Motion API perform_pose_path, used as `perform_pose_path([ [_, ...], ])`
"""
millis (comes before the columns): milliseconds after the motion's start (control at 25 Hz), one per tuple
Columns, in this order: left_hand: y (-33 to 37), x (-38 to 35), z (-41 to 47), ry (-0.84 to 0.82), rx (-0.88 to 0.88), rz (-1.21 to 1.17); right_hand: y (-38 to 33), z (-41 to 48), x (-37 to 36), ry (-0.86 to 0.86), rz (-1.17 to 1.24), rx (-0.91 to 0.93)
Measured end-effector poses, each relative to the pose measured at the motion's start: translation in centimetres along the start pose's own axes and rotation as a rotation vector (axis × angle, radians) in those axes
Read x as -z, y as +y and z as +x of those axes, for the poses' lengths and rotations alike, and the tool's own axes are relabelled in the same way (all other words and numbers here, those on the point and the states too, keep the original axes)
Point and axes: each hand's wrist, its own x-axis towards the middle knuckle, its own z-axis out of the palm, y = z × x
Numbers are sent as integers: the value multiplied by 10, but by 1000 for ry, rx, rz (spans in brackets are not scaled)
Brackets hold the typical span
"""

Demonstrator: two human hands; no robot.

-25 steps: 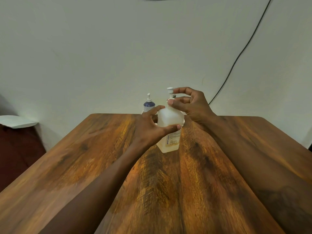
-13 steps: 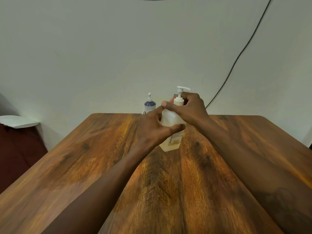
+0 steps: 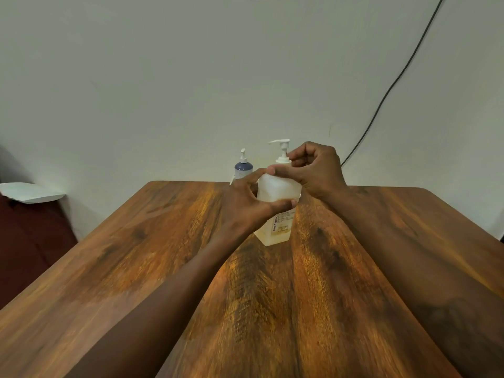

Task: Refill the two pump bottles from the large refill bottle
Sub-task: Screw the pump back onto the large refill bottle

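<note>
A translucent white pump bottle (image 3: pixel 275 230) with a label stands on the wooden table (image 3: pixel 136 255), a little beyond the middle. My left hand (image 3: pixel 245 205) grips its body from the left, thumb across the front. My right hand (image 3: pixel 313 170) pinches the white pump collar (image 3: pixel 282 160) at the neck; the pump spout points left. Behind it, near the table's far edge, stands a smaller pump bottle (image 3: pixel 243 167) with a blue top. No large refill bottle is visible.
A pale wall rises right behind the table's far edge, with a black cable (image 3: pixel 381 99) running down it at the right. A white object (image 3: pixel 30 192) lies on a dark red surface at the far left.
My right hand has turned on the pump collar; the spout swung from pointing right half a second ago to pointing left. My left hand has kept its hold on the body.
</note>
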Motion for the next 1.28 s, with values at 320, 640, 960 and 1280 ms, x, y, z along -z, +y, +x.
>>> perform_pose_path([
  [320,-8,0,6,-27,61,-8,-6,4,3,-348,203,-111],
  [640,-4,8,6,-181,111,-165,9,10,14,-382,269,-98],
  [960,4,-5,1,-17,91,53,10,-6,0,-33,193,-161],
  [1280,4,-11,8,14,53,44,-1,-1,-7,-109,149,-182],
])
